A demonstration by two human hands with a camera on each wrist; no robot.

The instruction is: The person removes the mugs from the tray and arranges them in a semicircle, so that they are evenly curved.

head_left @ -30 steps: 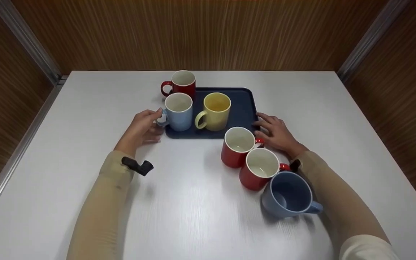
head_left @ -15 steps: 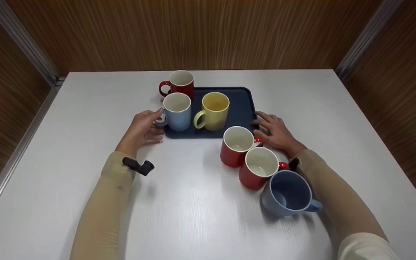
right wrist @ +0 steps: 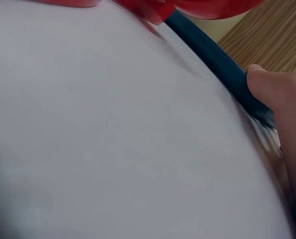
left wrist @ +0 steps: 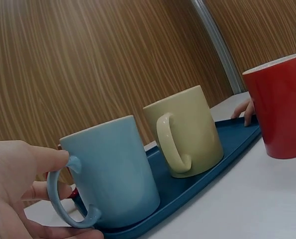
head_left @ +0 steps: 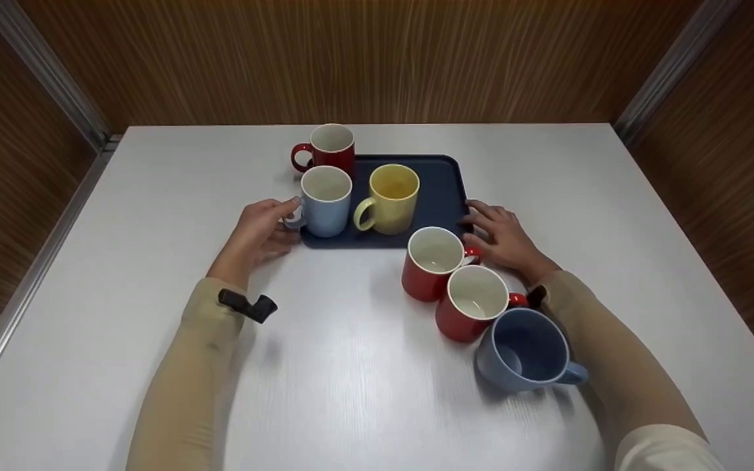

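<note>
A light blue mug stands upright on the left front part of the dark blue tray. My left hand pinches its handle; in the left wrist view the thumb lies at the handle's top and the lower fingers reach beneath it. To its right on the tray is a yellow mug. My right hand touches the tray's right edge with spread, relaxed fingers. In the right wrist view its thumb rests at the tray rim.
Behind the light blue mug sits a red mug at the tray's back left corner. Two more red mugs, one nearer the tray and one farther forward, run diagonally toward a larger blue mug beside the right forearm. Wood-grain walls enclose the white table.
The view shifts slightly between frames. Both hands, the mugs and the tray keep their places relative to one another.
</note>
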